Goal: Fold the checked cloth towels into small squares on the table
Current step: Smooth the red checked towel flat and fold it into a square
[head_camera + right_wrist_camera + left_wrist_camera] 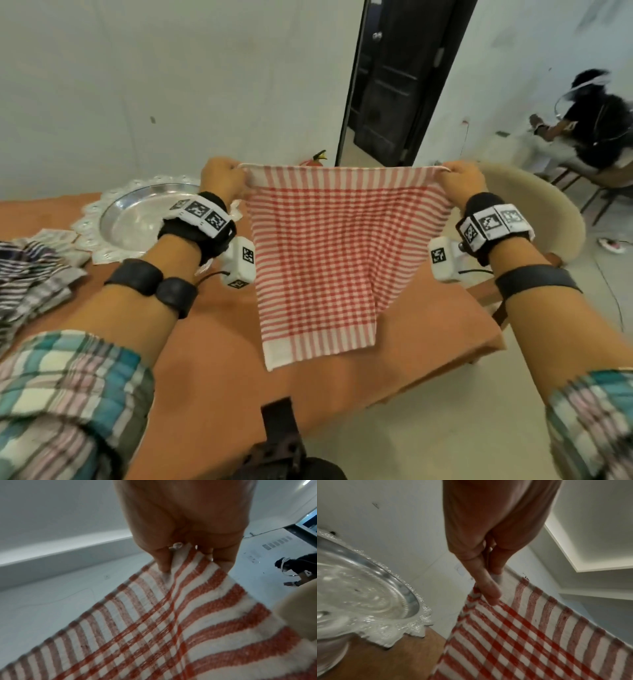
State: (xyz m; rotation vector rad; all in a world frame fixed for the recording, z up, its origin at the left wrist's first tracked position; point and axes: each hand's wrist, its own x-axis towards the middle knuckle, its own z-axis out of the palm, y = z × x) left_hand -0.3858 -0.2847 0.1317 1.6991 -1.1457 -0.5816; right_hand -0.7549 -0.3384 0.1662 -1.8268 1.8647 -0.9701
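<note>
Both hands, the left hand (222, 178) and right hand (460, 181), pinch the red checked towel's (325, 253) top corners, hanging it above the desk (212, 359). Left wrist: fingers (488, 588) hold little cloth, so that corner might slip. Right wrist: bunched fabric could skew the fold.

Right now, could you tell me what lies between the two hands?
In the head view, only the red checked towel spans between the left hand and right hand, each pinching a top corner.
</note>
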